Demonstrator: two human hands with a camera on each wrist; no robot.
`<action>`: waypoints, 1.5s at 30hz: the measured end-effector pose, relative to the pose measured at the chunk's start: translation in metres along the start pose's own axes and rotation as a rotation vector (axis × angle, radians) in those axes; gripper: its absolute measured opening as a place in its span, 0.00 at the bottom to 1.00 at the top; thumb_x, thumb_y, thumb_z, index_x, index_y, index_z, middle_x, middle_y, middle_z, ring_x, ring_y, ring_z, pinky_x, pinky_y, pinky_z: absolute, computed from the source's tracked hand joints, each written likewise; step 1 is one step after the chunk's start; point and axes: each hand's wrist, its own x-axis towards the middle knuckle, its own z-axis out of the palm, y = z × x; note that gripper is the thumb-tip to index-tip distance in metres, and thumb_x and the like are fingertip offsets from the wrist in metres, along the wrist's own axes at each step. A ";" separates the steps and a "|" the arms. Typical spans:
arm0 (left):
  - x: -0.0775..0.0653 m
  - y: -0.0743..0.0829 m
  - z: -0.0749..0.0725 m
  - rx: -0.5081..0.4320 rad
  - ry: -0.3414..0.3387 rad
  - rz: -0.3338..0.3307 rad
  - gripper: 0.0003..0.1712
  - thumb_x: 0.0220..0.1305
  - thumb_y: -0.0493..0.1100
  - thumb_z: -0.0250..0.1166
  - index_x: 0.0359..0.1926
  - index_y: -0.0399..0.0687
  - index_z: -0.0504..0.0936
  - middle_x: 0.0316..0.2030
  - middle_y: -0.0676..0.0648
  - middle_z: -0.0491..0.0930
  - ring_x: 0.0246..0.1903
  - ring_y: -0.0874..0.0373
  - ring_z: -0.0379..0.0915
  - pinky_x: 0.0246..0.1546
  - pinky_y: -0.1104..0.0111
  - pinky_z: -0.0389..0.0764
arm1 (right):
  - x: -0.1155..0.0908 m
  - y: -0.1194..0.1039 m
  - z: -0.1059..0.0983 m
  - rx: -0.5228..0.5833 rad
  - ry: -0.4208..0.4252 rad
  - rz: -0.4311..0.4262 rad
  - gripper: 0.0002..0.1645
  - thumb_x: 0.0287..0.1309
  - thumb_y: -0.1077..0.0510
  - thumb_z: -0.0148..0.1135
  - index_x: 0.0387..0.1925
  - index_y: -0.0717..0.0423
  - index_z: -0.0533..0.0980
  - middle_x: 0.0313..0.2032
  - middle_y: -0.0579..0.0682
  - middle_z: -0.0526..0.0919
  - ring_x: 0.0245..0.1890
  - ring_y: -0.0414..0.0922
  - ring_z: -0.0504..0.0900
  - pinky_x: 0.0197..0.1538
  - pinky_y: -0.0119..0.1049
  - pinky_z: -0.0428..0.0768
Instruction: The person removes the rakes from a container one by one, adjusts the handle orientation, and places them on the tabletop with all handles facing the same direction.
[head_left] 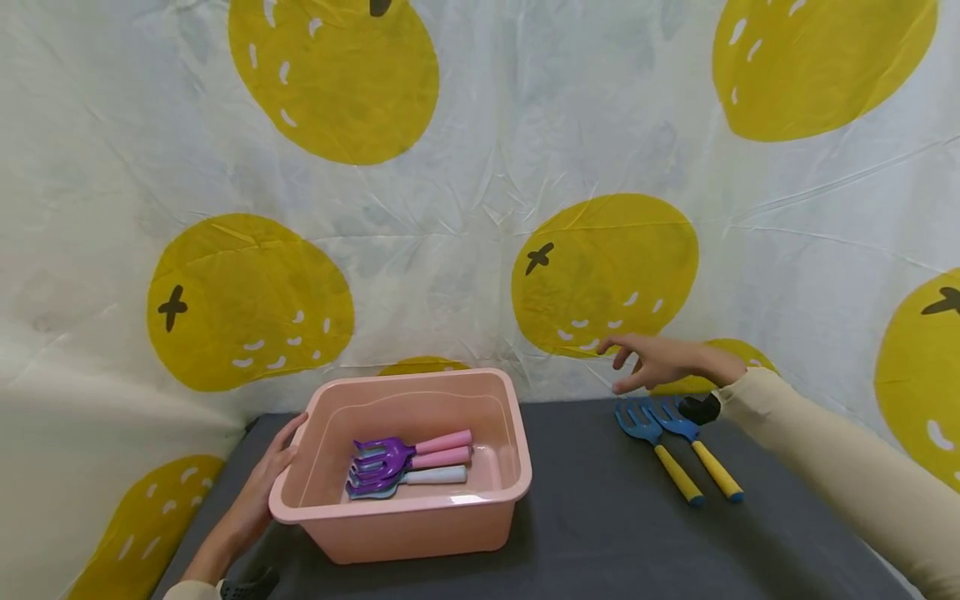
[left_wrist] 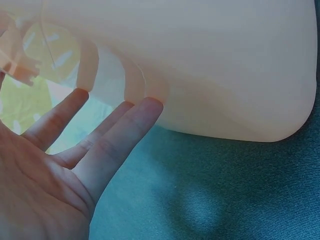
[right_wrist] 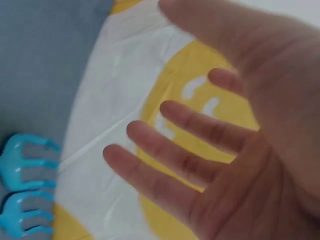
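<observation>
A pink plastic basin (head_left: 408,533) stands on the dark table, left of the middle in the head view. Inside lie several small toy hand forks (head_left: 390,457) with purple or bluish heads and pink or pale handles. My left hand (head_left: 258,487) rests against the basin's left side; in the left wrist view its fingers (left_wrist: 117,137) are nearly straight and touch the outer wall. On the right, my right hand (head_left: 663,360) is in the air with fingers spread, holding nothing. Below it lie two blue hand forks with yellow handles (head_left: 716,469), side by side; their heads (right_wrist: 22,162) show in the right wrist view.
Behind the table hangs a white cloth (head_left: 465,200) printed with large yellow fruits. The dark grey table cover (head_left: 585,500) runs between the basin and the yellow-handled forks. A black wrist strap (head_left: 699,408) is on the right wrist.
</observation>
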 end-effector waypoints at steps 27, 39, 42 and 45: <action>0.001 -0.003 0.001 0.005 0.022 0.014 0.36 0.81 0.60 0.43 0.82 0.64 0.42 0.81 0.38 0.36 0.74 0.32 0.47 0.68 0.33 0.58 | 0.106 -0.141 0.003 -0.064 -0.074 -0.261 0.50 0.58 0.45 0.76 0.75 0.38 0.58 0.66 0.54 0.72 0.56 0.54 0.82 0.54 0.44 0.84; 0.002 -0.002 0.001 0.017 0.033 0.004 0.37 0.80 0.61 0.43 0.82 0.65 0.43 0.81 0.38 0.37 0.74 0.32 0.47 0.68 0.34 0.60 | 0.150 -0.172 0.044 -0.152 -0.173 -0.319 0.46 0.59 0.46 0.75 0.73 0.39 0.61 0.63 0.52 0.77 0.52 0.49 0.85 0.56 0.41 0.82; 0.002 -0.002 0.001 0.024 0.033 -0.001 0.37 0.80 0.62 0.43 0.82 0.66 0.43 0.81 0.39 0.37 0.75 0.32 0.48 0.68 0.35 0.60 | 0.161 -0.178 0.059 -0.184 -0.201 -0.322 0.45 0.58 0.45 0.75 0.73 0.39 0.63 0.63 0.52 0.78 0.52 0.49 0.85 0.55 0.40 0.82; 0.002 -0.002 0.001 0.025 0.033 0.001 0.37 0.80 0.62 0.43 0.82 0.66 0.43 0.81 0.39 0.37 0.74 0.32 0.48 0.68 0.34 0.60 | 0.171 -0.184 0.078 -0.206 -0.241 -0.307 0.43 0.58 0.46 0.76 0.71 0.37 0.65 0.61 0.50 0.79 0.54 0.49 0.82 0.54 0.40 0.83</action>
